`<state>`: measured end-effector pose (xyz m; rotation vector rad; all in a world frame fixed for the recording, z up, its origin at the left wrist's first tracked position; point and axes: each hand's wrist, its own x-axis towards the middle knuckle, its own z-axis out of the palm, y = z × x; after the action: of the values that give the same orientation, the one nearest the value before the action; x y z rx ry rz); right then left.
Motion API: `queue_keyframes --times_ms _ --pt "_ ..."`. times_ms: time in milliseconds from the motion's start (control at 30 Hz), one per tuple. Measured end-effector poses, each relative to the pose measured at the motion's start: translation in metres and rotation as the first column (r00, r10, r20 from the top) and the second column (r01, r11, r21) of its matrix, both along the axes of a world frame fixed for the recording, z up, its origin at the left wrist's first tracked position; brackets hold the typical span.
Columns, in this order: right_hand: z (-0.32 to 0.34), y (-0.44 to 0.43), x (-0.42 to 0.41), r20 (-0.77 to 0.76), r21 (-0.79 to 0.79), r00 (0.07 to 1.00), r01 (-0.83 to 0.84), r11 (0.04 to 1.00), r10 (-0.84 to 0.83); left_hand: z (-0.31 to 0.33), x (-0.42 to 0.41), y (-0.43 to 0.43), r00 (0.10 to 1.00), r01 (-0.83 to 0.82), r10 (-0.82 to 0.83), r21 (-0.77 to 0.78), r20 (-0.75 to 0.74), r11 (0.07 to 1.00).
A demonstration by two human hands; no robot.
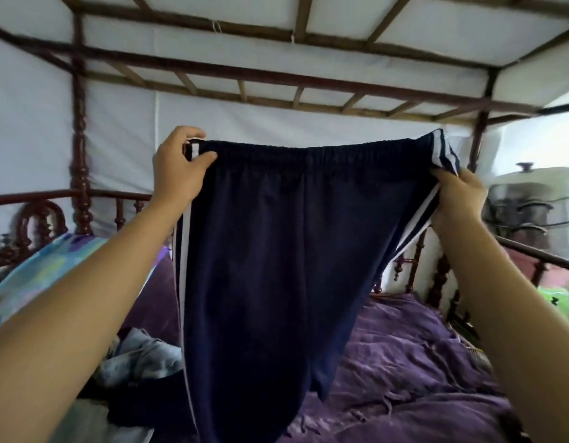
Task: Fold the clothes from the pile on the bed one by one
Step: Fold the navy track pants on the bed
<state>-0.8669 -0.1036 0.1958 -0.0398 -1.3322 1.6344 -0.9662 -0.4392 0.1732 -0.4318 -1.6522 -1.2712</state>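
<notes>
Fingers (202, 158) of left hand (177, 169) and right hand (457, 195) pinch the two waistband corners of one pair of navy trousers (276, 251), both arms raised, garment hanging spread above the bed (404, 362), one clothes pile (142, 356) lower left.

Legs of the navy trousers (276, 251) run off the bottom edge; hems not seen. The cloth screens the middle of the bed (404, 362) and the far rail behind it. Pile of clothes (142, 359): only a pale grey-blue patch shows, the rest lies behind the left forearm and the trousers; number of items cannot be told. Right hand (457, 196): fingertips buried in the striped waistband corner. Metal pot (529, 199): blurred, cropped by the right edge. Green object (555, 298): cropped, unidentifiable.
</notes>
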Motion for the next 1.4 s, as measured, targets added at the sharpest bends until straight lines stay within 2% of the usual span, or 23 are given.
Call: queue_keyframes --times_ms 67,133,233,333,467,533,600,667,800,900,1000,1167,1300,1400 --pt "-0.002 0.004 0.005 -0.014 0.022 1.000 -0.003 1.000 0.003 0.005 0.000 0.002 1.000 0.006 -0.006 0.014 -0.009 1.000" --pt "-0.012 0.012 0.007 0.039 0.063 0.999 -0.025 0.998 0.022 -0.001 -0.001 0.004 1.000 0.017 -0.018 0.015 0.013 1.000" --pt "-0.049 0.024 0.003 0.289 0.158 0.957 -0.073 0.985 0.024 -0.028 -0.003 0.008 0.994 0.037 -0.036 -0.001 0.101 0.999" --pt "-0.103 0.026 0.000 0.499 0.150 0.859 -0.211 0.966 0.111 -0.063 -0.004 0.013 0.982 0.048 -0.040 -0.037 0.183 0.998" --pt "-0.175 0.015 0.001 0.728 0.127 0.655 -0.416 0.900 0.200 -0.096 -0.003 0.017 0.961 0.080 -0.046 -0.113 0.272 0.990" --pt "-0.196 0.010 -0.002 0.798 0.129 0.579 -0.438 0.890 0.169 -0.106 -0.001 0.015 0.950 0.086 -0.027 -0.177 0.312 0.980" --pt "-0.204 0.009 -0.008 0.830 0.160 0.549 -0.399 0.903 0.095 -0.113 -0.001 0.010 0.945 0.088 -0.008 -0.231 0.326 0.969" --pt "-0.196 0.012 -0.014 0.813 0.217 0.582 -0.310 0.926 0.004 -0.112 -0.002 0.005 0.943 0.085 0.003 -0.249 0.332 0.965" --pt "-0.146 0.023 -0.026 0.663 0.299 0.736 -0.093 0.950 -0.137 -0.093 -0.006 0.003 0.949 0.054 0.031 -0.259 0.313 0.964" --pt "-0.097 0.037 -0.028 0.517 0.294 0.820 0.097 0.951 -0.243 -0.065 0.000 0.016 0.967 0.065 0.000 -0.248 0.253 0.967" --pt "-0.047 0.052 -0.020 0.375 0.269 0.851 0.280 0.922 -0.368 -0.028 0.011 0.038 0.987 0.100 -0.066 -0.235 0.147 0.967" --pt "0.035 0.073 0.013 0.189 0.227 0.826 0.489 0.842 -0.531 0.041 0.036 0.071 0.992 0.104 -0.115 -0.195 -0.050 0.975" --pt "0.093 0.092 0.051 0.101 0.174 0.704 0.683 0.709 -0.703 0.085 0.062 0.098 0.966 0.127 -0.167 -0.202 -0.197 0.971" --pt "0.122 0.100 0.074 0.007 0.120 0.682 0.726 0.677 -0.732 0.105 0.075 0.111 0.949 0.142 -0.183 -0.172 -0.255 0.975"
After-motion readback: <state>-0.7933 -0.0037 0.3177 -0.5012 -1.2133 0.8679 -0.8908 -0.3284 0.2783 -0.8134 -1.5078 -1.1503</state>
